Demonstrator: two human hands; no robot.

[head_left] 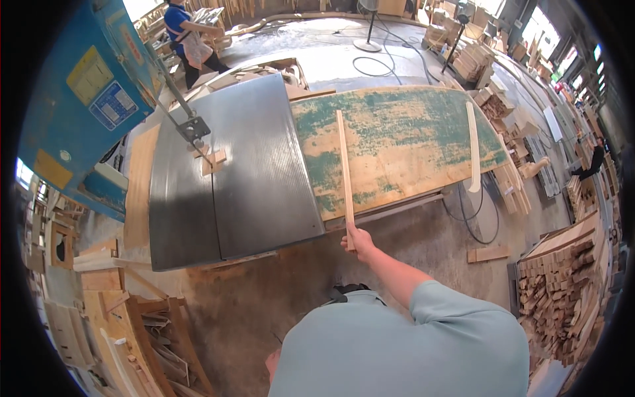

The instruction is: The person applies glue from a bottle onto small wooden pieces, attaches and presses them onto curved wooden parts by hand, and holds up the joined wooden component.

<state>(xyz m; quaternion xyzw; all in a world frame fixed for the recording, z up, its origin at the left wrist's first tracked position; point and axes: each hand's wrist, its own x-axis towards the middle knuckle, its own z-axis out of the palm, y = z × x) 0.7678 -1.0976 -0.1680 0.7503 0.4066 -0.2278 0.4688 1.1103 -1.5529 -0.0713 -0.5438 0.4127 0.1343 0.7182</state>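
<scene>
My right hand is closed around the near end of a long, thin wooden strip. The strip reaches away from me over a worn green-and-tan board table. A second, slightly curved wooden strip lies at the right side of that table, its near end past the front edge. My left hand hangs low beside my body, mostly hidden, and its fingers cannot be made out. Left of the board stands a blue band saw with a dark ridged metal table. Small wood blocks sit at its blade guide.
A wooden bin of offcuts stands at the lower left, and stacked wood pieces fill the lower right. A loose block and a dark cable lie on the floor. Another person in blue works at the far left.
</scene>
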